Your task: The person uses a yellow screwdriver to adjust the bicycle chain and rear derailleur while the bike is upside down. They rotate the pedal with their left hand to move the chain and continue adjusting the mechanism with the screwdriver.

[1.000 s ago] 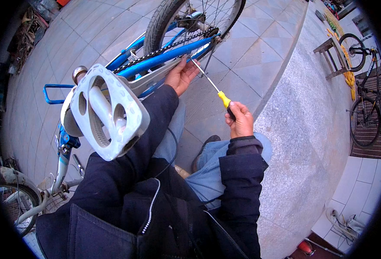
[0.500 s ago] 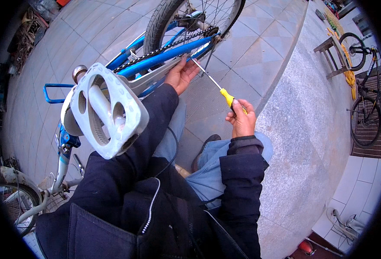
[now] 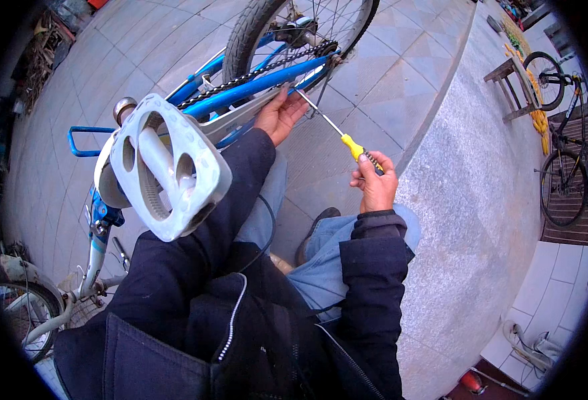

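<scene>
A blue bicycle frame (image 3: 257, 86) extends from the middle left toward the rear wheel (image 3: 246, 33) at the top, with a black chain (image 3: 257, 75) along it. My left hand (image 3: 279, 120) is closed on the rear part of the pale chain guard (image 3: 241, 115) below the chain; some fingertips are hidden behind it. In my right hand (image 3: 377, 185) is a screwdriver (image 3: 353, 147) with a yellow and black handle. Its thin shaft points up and left, the tip beside my left fingers at the guard's end. Whether it sits in a screw is too small to tell.
A large grey pedal (image 3: 167, 167) stands close in front, over my left forearm. The bicycle's front wheel (image 3: 31, 313) is at the lower left. Grey paving (image 3: 374, 87) meets a raised speckled slab (image 3: 467, 220) on the right. A bench (image 3: 514, 87) and another bicycle (image 3: 564, 147) stand beyond.
The screwdriver handle has turned in my right fingers, showing more of its black ribbed side. My left hand stays in place. The pedal has shifted very slightly in view.
</scene>
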Demonstrator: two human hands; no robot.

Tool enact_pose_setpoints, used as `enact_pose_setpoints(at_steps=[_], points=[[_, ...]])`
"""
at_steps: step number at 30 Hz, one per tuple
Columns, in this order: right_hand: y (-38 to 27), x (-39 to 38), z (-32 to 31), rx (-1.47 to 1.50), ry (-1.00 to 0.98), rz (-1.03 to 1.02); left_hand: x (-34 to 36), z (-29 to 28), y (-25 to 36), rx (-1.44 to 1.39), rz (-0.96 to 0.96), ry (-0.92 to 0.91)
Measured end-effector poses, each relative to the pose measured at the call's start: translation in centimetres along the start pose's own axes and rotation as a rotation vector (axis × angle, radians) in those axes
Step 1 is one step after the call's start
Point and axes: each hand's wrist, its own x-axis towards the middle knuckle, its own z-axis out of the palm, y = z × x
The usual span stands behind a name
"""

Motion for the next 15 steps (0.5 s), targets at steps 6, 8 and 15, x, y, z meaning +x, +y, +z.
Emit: enact_pose_setpoints(at_steps=[6, 8, 15], points=[[0.0, 0.0, -0.2, -0.006, 0.022, 0.134, 0.2, -0.2, 0.0, 0.011, 0.012, -0.002], [-0.4, 0.0, -0.2, -0.044, 0.002, 0.225, 0.1, -0.1, -0.1, 0.015, 0.013, -0.004], [1.0, 0.4, -0.1, -0.063, 0.023, -0.074, 0.0, 0.0, 0.0, 0.011, 0.008, 0.000]])
